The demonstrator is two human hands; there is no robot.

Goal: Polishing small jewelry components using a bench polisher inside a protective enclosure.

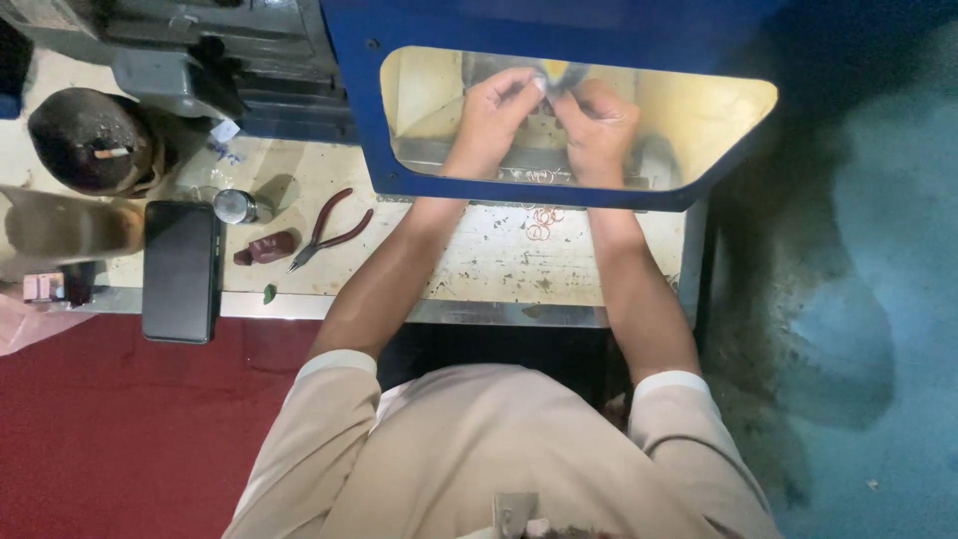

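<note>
Black phone [181, 269], dark blank screen, flat at workbench [479, 265] edge

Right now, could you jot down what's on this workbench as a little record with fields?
Left hand: left hand raised behind the blue-framed window, pinching a small bright piece with the other hand
Right hand: right hand pressed close to it, fingers on the same piece
Rings: small wire rings on the bench near the wrists
Pliers: red-handled pliers lying unused
Other items: black phone, small metal tin
Surface: worn, speckled bench
</note>
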